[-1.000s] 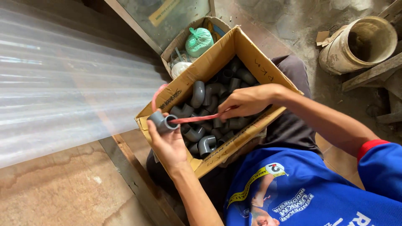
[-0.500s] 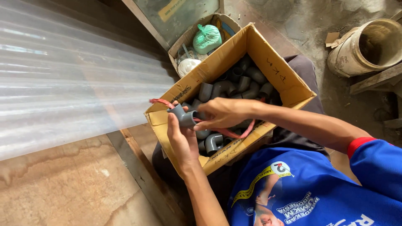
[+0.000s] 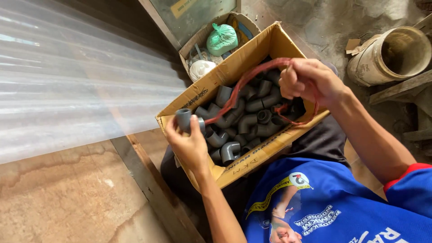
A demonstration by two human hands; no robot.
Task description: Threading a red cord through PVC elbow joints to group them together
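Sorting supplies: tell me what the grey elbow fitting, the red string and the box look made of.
Elbow fitting: likely PVC plastic, smooth matte grey, moulded socket.
Red string: seemingly thin plastic twine, limp, slightly frayed.
Box: corrugated cardboard, dull brown, creased flaps.

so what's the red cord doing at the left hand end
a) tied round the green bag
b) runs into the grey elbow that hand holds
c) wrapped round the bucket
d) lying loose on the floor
b: the cord stretches from the right hand down into the elbow gripped by the left hand, over the box.
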